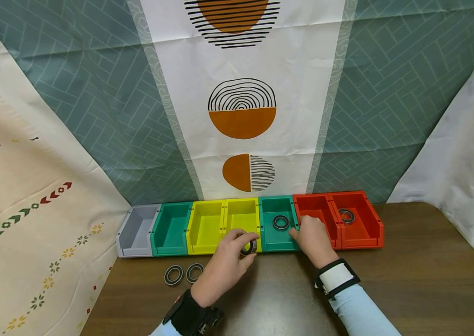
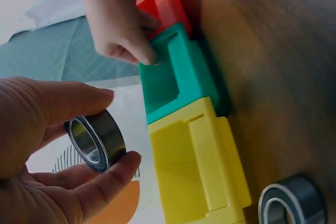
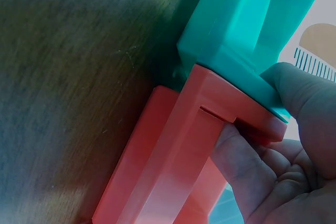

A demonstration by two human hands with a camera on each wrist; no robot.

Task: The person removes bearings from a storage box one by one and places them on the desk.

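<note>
My left hand (image 1: 222,268) holds a ball bearing (image 2: 113,132) on edge, pinched between thumb and fingertips. In the head view it is close to the front of the right yellow bin (image 1: 241,217). My right hand (image 1: 316,240) grips the adjoining walls of a green bin (image 1: 279,241) and a red bin (image 1: 313,203). The right wrist view has the thumb on the green side and curled fingers on the red side. Another bearing (image 1: 275,224) lies flat inside that green bin. One more bearing (image 1: 346,221) is in the rightmost red bin (image 1: 363,240).
Two bearings, a left one (image 1: 173,283) and a right one (image 1: 188,275), lie on the wooden table (image 1: 270,298) before the bins. Leftward in the row come a yellow bin (image 1: 205,224), a green bin (image 1: 171,228) and a grey bin (image 1: 136,233). A patterned cloth (image 1: 300,93) hangs behind.
</note>
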